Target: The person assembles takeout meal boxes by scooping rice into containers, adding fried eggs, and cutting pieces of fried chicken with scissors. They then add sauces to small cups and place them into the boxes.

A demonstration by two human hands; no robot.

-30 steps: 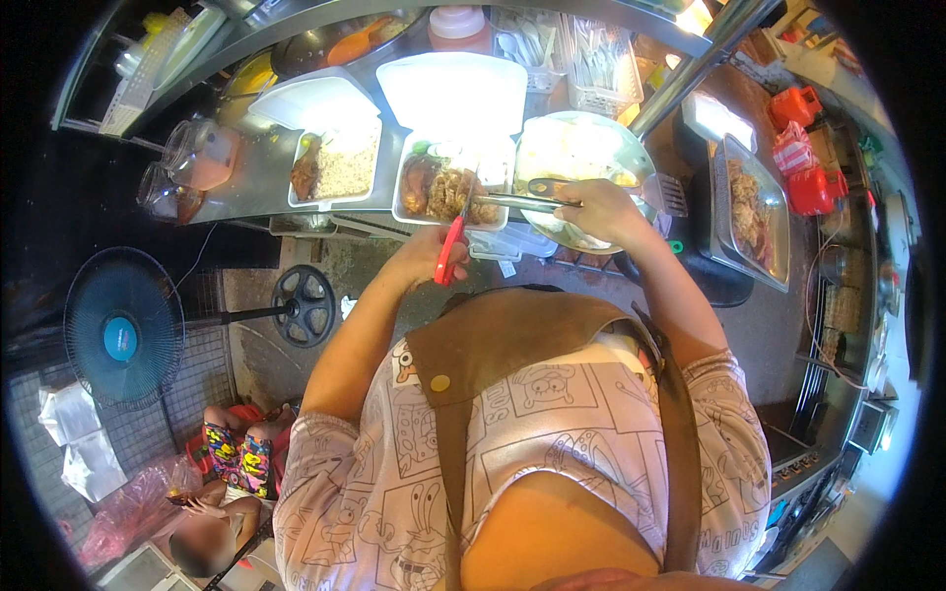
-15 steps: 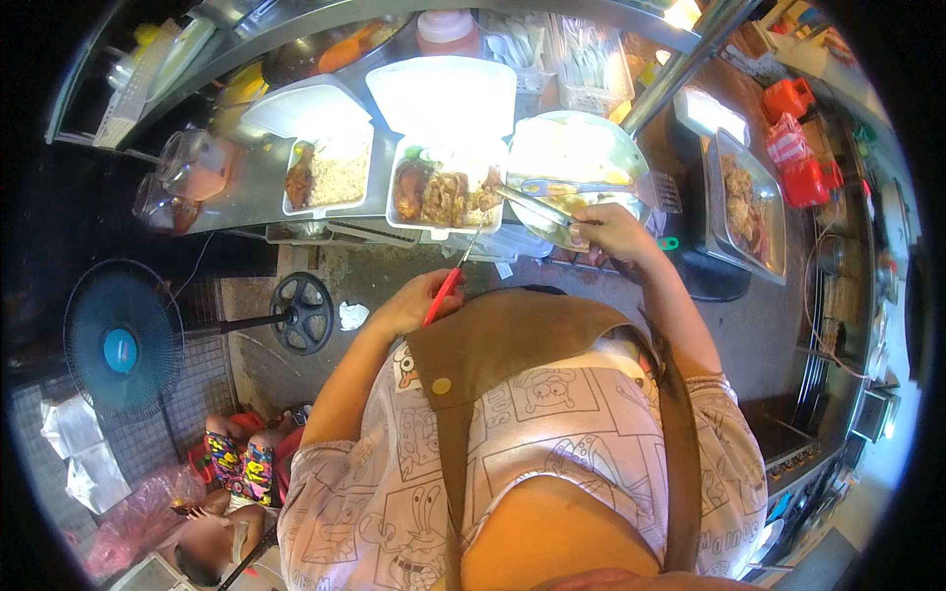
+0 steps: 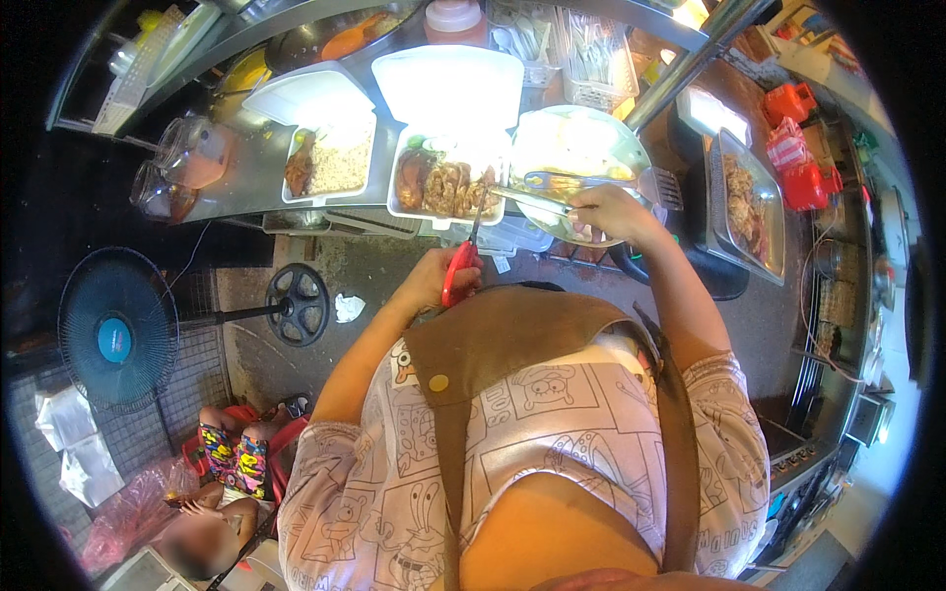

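Note:
My left hand (image 3: 440, 278) is closed round red-handled scissors (image 3: 459, 271), whose blades reach up to the meat in a white foam box. Metal tongs (image 3: 537, 201) are gripped in my right hand (image 3: 613, 215), with their tips at the right end of the chopped brown meat (image 3: 456, 190). The open foam box (image 3: 436, 222) also holds a darker piece of meat (image 3: 415, 175) on its left; glare washes out its back part. Left of it stands a second open foam box (image 3: 324, 198) with rice (image 3: 340, 163) and a brown piece of meat (image 3: 299, 172).
Right of the box is a pale round plate (image 3: 636, 148) with a spatula (image 3: 662, 187) across it. A clear tray of cooked meat (image 3: 746, 207) lies farther right. Jars (image 3: 192, 153) stand at left, above a fan (image 3: 116, 335). Another person (image 3: 222, 512) sits at lower left.
My left hand has moved up and right, and the scissors have turned more upright, their blades now at the meat. The tongs have tilted flatter, with their tips still at the meat.

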